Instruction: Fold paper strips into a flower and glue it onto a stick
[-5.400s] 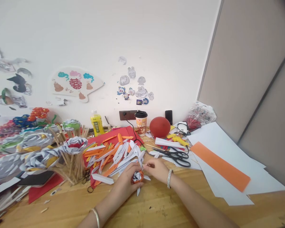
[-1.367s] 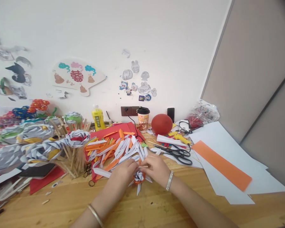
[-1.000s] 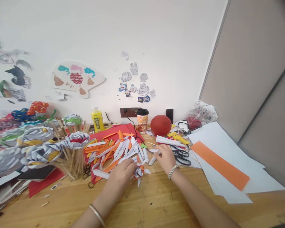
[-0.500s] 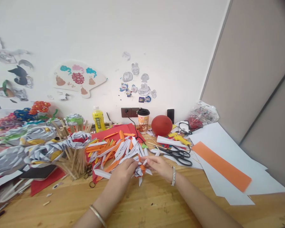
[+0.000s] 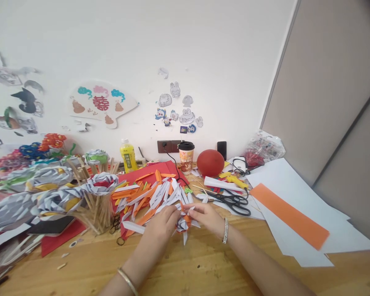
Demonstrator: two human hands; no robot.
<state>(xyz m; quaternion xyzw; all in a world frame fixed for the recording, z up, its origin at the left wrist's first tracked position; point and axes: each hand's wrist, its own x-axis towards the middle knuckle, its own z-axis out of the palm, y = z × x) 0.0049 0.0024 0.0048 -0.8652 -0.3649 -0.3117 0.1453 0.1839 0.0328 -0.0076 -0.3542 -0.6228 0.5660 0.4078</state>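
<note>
Between my hands is a small bundle of folded white and orange paper (image 5: 182,224), held just above the wooden table's front part. My left hand (image 5: 164,222) is closed on its left side, back of the hand toward me, hiding part of it. The fingers of my right hand (image 5: 205,217) pinch the bundle's upper right edge. Right behind lies a heap of folded paper strips (image 5: 160,193), white and orange, partly on red paper (image 5: 154,168). Black scissors (image 5: 234,202) rest to the right of my right hand.
Paper flowers on stick stems (image 5: 61,197) crowd the left. Along the back stand a yellow bottle (image 5: 129,156), a lidded cup (image 5: 186,158) and a red balloon (image 5: 210,163). White sheets (image 5: 283,230) with an orange strip (image 5: 291,216) lie right, near a yellow glue gun (image 5: 237,181).
My hands have shifted only slightly, and the bundle has turned a little between the fingers. Both hands keep their hold on it. The view has moved a touch.
</note>
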